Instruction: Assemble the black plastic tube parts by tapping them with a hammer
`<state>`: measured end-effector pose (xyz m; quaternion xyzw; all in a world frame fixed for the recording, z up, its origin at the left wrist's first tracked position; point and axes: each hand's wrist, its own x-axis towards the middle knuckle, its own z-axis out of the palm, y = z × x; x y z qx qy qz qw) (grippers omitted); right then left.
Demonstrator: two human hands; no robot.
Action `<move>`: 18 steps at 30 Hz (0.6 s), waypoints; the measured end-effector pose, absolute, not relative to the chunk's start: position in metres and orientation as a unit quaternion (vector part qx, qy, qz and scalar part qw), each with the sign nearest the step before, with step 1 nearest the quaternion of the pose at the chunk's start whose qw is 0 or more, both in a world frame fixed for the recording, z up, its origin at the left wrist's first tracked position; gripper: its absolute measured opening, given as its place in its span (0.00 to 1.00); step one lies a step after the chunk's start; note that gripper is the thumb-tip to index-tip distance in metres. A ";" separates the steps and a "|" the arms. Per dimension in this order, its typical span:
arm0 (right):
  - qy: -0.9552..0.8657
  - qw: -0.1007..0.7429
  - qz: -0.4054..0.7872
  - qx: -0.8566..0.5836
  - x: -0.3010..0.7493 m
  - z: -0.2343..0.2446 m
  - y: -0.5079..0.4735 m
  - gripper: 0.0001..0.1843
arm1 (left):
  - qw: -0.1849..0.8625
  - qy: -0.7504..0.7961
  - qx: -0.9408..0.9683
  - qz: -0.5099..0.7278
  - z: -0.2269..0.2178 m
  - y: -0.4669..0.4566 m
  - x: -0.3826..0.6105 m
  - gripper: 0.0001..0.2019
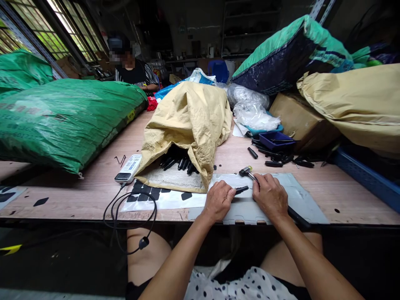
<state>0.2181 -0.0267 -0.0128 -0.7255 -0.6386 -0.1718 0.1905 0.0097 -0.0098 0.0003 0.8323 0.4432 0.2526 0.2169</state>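
Observation:
My left hand (219, 200) pinches a slim black pen-like piece (241, 190) that points right over a grey mat (298, 198). Wrapped round the shaft of a small hammer (246, 171) is my right hand (270, 196); the hammer's metal head with a yellowish face lies to the upper left of my fingers, and its black handle (296, 216) runs out behind toward the table edge. In front of my left hand, a beige sack (200, 121) lies with its mouth open, and black pieces (179, 163) like the held one show inside it.
Loose black pieces (274, 163) lie by a small purple tray (276, 141) at the right. A white power bank (128, 168) with a looped cable (114, 212) sits at the left. Large green sacks (71, 121), a cardboard box (301, 118) and a blue basket (368, 177) crowd the sides. Another person (134, 71) sits behind.

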 end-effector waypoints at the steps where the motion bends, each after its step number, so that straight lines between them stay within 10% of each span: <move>1: -0.639 0.190 -0.171 -0.726 0.218 -0.013 -0.027 0.14 | 0.221 0.442 0.831 0.255 0.001 -0.009 0.010 0.19; 9: -0.641 0.187 -0.161 -0.727 0.218 -0.012 -0.027 0.14 | 0.320 0.335 0.816 0.346 0.014 -0.051 -0.004 0.16; 18: -0.635 0.184 -0.160 -0.733 0.216 -0.011 -0.027 0.14 | 0.440 0.414 0.797 0.003 -0.087 -0.118 -0.051 0.17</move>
